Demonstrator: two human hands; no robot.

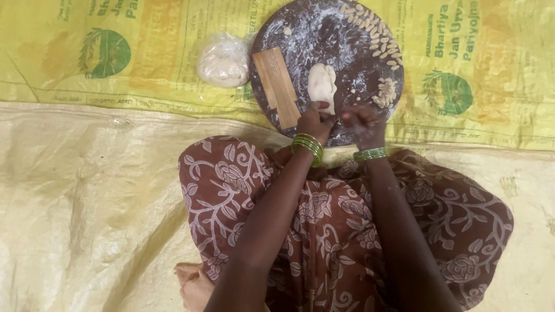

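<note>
A round dark board [289,40] dusted with flour lies on a yellow sack in front of me. A pale lump of dough [321,82] rests near its middle. My left hand [314,122] pinches the near end of that lump. My right hand [363,125] is beside it, fingers closed on a small bit of dough. Both wrists carry green bangles. A ridged wooden comb-like block [276,86] lies on the board's left side. Several small shaped dough pieces [376,34] sit along the board's far right rim, and a small heap [386,91] lies at the right.
A clear bag holding dough [224,60] sits left of the board. The printed yellow sack [115,52] covers the far floor, and a pale yellow sheet [87,202] covers the near floor. My crossed legs in brown flowered cloth [451,214] fill the foreground.
</note>
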